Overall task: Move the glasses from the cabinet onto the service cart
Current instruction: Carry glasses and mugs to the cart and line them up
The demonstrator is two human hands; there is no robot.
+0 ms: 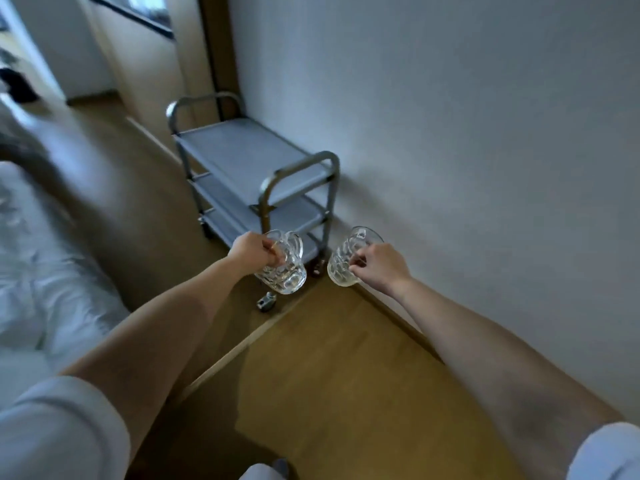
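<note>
My left hand (pixel 254 252) grips the handle of a clear cut-glass mug (pixel 285 268), held in the air just short of the near end of the service cart (pixel 242 157). My right hand (pixel 379 266) grips the handle of a second clear glass mug (pixel 346 261), held beside the first, close to the wall. The grey cart has three bare shelves and tubular metal handles at both ends. It stands against the white wall ahead of both hands. The cabinet is not in sight.
A wooden surface (pixel 329 375) lies under my arms, its edge running diagonally. A bed with white linen (pixel 41 271) fills the left side. A small metal object (pixel 266 302) lies on the brown floor near the cart's wheel. A doorway opens at the far left.
</note>
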